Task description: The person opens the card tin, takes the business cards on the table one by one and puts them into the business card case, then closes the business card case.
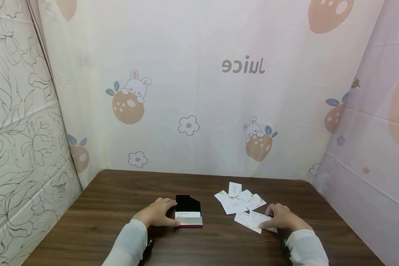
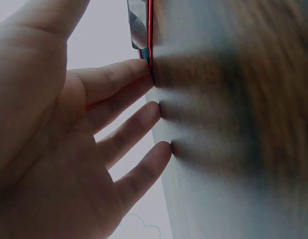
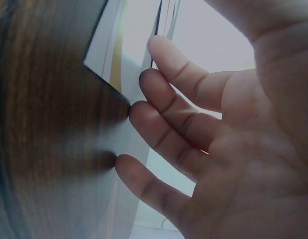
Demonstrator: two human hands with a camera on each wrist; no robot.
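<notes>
An opened card case [image 1: 188, 203], black inside with red edges and a silver front strip, lies on the table with a printed white card [image 1: 187, 214] in it. My left hand [image 1: 157, 212] rests at its left side, thumb at the near corner and a finger by the far left edge. In the left wrist view its other fingertips [image 2: 153, 110] touch the table. My right hand [image 1: 282, 217] is over the nearest business cards [image 1: 247, 221], thumb on the right one and index finger at its far edge. Some right fingertips [image 3: 125, 163] rest on the wood.
More white business cards [image 1: 232, 205] lie overlapping in a loose fan behind the right hand's cards. The brown wooden table [image 1: 119, 192] ends at a printed curtain [image 1: 199, 147] at the back, with curtains on both sides.
</notes>
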